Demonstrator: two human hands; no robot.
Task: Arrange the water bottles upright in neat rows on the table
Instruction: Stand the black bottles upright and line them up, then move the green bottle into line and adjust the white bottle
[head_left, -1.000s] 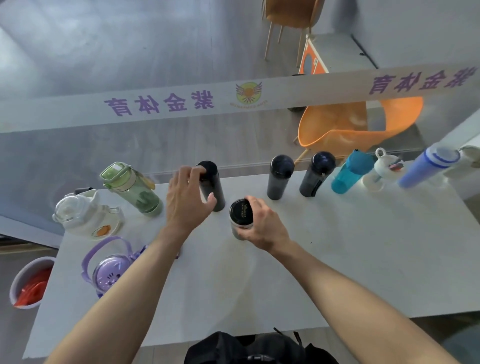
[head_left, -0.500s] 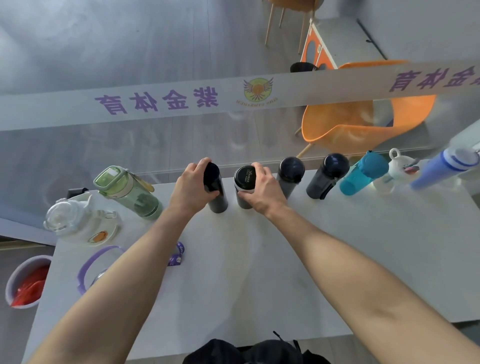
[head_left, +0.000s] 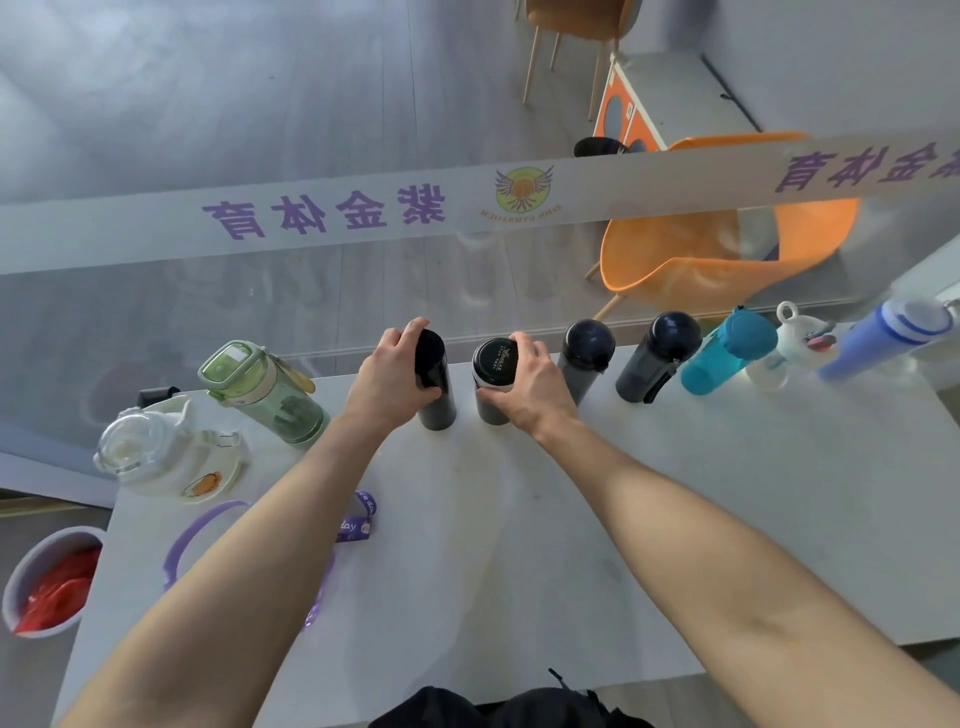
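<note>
A row of upright bottles stands along the far edge of the white table (head_left: 675, 519). My left hand (head_left: 387, 376) grips a slim black bottle (head_left: 435, 382). My right hand (head_left: 527, 387) holds a silver bottle with a black lid (head_left: 493, 364) just right of it. Further right stand a grey bottle (head_left: 584, 361), a dark bottle (head_left: 657, 356), a teal bottle (head_left: 727, 351), a small white bottle (head_left: 792, 345) and a blue-and-white bottle (head_left: 883, 338). At the left are a green bottle (head_left: 265, 397), a clear jug (head_left: 156, 452) and a purple bottle's handle (head_left: 200, 530), its body hidden under my left arm.
A glass partition with a white printed band (head_left: 363, 215) runs right behind the table's far edge. An orange chair (head_left: 717, 254) stands beyond it. A grey bin with red contents (head_left: 47, 582) sits on the floor at the left. Something black (head_left: 509, 706) lies at the near edge.
My right hand carried the silver bottle from mid-table back into the row beside the black bottle. My left hand stayed on the black bottle. The camera tilted forward.
</note>
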